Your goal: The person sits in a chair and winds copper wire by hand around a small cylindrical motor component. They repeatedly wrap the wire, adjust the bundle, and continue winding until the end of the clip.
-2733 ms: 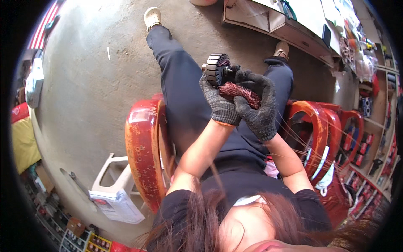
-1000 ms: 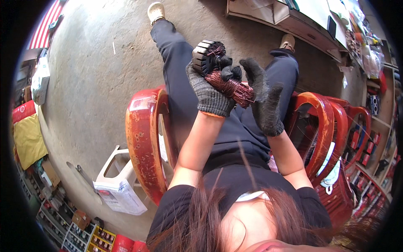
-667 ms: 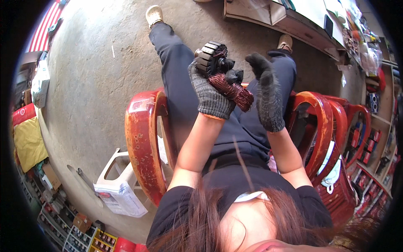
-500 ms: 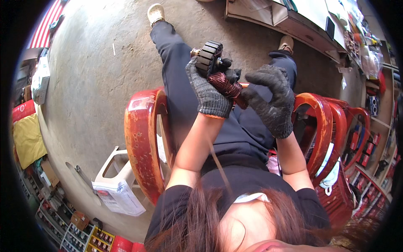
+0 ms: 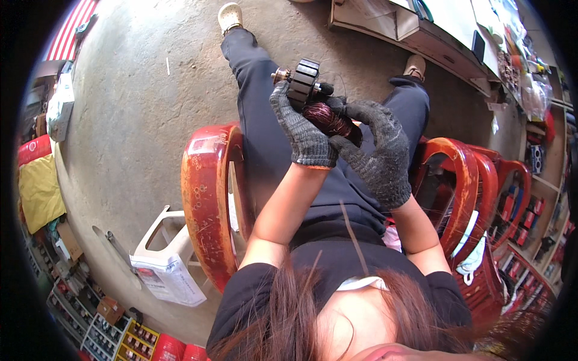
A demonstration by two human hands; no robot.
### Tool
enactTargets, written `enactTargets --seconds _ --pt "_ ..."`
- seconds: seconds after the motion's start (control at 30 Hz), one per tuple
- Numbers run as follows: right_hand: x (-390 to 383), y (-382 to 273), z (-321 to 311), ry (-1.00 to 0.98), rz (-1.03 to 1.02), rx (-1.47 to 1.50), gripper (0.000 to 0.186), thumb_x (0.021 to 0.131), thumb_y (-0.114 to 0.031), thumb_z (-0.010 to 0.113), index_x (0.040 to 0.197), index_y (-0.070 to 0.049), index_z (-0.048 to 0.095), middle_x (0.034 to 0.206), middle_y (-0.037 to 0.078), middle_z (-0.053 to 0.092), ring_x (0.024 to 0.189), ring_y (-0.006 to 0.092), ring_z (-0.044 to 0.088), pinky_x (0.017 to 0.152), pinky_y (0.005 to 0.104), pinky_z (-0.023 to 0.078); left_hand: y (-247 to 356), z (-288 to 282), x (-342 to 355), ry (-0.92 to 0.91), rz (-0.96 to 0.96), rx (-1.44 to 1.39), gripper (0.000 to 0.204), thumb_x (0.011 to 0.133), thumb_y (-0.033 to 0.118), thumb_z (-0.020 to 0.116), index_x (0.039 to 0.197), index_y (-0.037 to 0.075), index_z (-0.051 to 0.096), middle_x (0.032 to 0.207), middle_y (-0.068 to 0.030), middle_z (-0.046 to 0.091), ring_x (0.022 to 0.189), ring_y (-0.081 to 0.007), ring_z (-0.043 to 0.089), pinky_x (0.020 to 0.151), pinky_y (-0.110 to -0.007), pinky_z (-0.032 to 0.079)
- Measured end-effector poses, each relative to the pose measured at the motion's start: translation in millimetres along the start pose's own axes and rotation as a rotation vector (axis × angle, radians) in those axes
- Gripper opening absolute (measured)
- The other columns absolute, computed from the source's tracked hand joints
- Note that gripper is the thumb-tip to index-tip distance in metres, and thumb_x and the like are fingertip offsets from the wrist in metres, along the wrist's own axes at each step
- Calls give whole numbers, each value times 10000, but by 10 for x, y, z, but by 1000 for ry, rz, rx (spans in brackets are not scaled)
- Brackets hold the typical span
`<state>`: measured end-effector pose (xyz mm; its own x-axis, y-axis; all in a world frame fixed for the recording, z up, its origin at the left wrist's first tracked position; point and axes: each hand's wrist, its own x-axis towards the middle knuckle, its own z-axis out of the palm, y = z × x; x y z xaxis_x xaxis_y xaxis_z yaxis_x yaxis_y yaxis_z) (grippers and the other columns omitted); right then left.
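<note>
My left hand, in a grey knit glove, grips a round black slotted metal motor part with a brass-coloured shaft end poking out to the left. A bundle of copper wire sits against the part's lower right, between both hands, with a loose thin wire above. My right hand, also gloved, is curled round the bundle's right end, index finger over it and thumb below; its fingertips are partly hidden. Both hands are held above my lap, between my knees.
Red chair arms flank my legs. A pale plastic stool with paper on it stands lower left. A white cabinet is at the top right, shelves of boxed parts along the right, and racks and a yellow sack on the left.
My right hand, earlier open and apart from the copper bundle, has moved left and closed on its end. The motor part has turned, showing more of its shaft end.
</note>
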<state>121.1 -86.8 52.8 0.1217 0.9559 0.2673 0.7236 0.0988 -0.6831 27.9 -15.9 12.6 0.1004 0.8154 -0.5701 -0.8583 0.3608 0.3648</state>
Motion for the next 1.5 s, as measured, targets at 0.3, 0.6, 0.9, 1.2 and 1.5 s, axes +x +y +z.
enactTargets --seconds 0.3,0.6,0.9,1.2,1.5 --pt "8 98 16 30 -237 -61 362 684 -155 792 1001 -56 647 1007 141 637 951 343 599 843 429 473 22 30 6 49 -25 -36 408 903 479 453 947 93 576 732 -69 604 573 -222 574 524 -365 502" --pt "135 106 -60 -69 -412 -133 265 689 -124 752 924 -57 651 925 142 653 905 340 621 815 452 490 -21 -52 57 100 -44 93 422 894 506 479 958 99 574 723 -80 603 544 -217 573 494 -349 499" --pt "67 227 -22 -38 -392 -139 234 723 -63 717 937 -35 625 993 171 639 938 356 609 844 453 482 -42 -40 50 147 -42 113 404 880 498 492 1003 129 601 728 -85 622 546 -241 577 492 -376 497" --pt "-107 86 215 143 -203 -94 242 737 -49 725 951 -31 613 1074 193 616 1000 383 579 881 469 459 -63 11 25 135 -40 -77 434 879 543 486 941 120 562 681 -38 573 504 -200 527 467 -336 466" --pt "-145 76 -33 -42 -112 60 267 734 -88 744 991 -89 676 1179 146 614 1163 327 523 998 433 392 -8 -64 106 29 -136 -124 467 902 549 388 953 120 565 703 -58 586 500 -199 513 488 -341 455"
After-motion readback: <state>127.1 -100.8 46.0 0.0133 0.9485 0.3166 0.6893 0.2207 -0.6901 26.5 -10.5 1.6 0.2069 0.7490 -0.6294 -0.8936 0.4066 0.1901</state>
